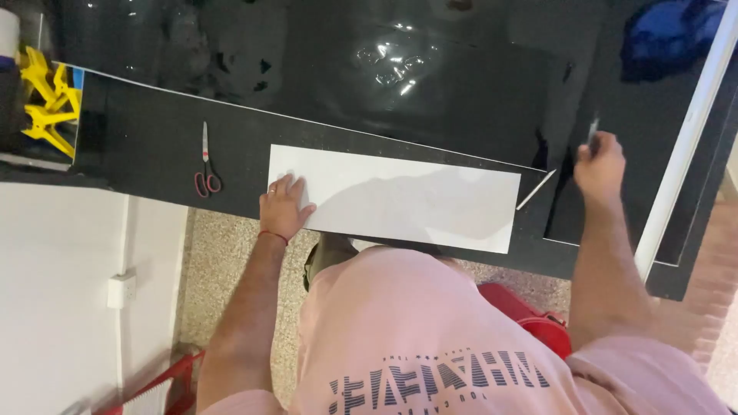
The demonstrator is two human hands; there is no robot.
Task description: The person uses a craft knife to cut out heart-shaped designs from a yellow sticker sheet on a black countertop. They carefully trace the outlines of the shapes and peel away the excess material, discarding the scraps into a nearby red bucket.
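— White sheet [400, 196] lies flat on the dark surface [138, 146], red-handled scissors [206, 165] to its left. Hands?
— Left hand [283, 207] presses it, fingers spread; right hand [600, 165] grips a thin blade [593, 129] past its right end.

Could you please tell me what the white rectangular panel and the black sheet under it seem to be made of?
White panel: probably matte card or plastic; flat, no glare. Black sheet: likely glossy film or vinyl; wrinkled highlights, mirror-like reflections.

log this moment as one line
left hand: flat on white sheet | right hand: holds thin blade | scissors: left, untouched
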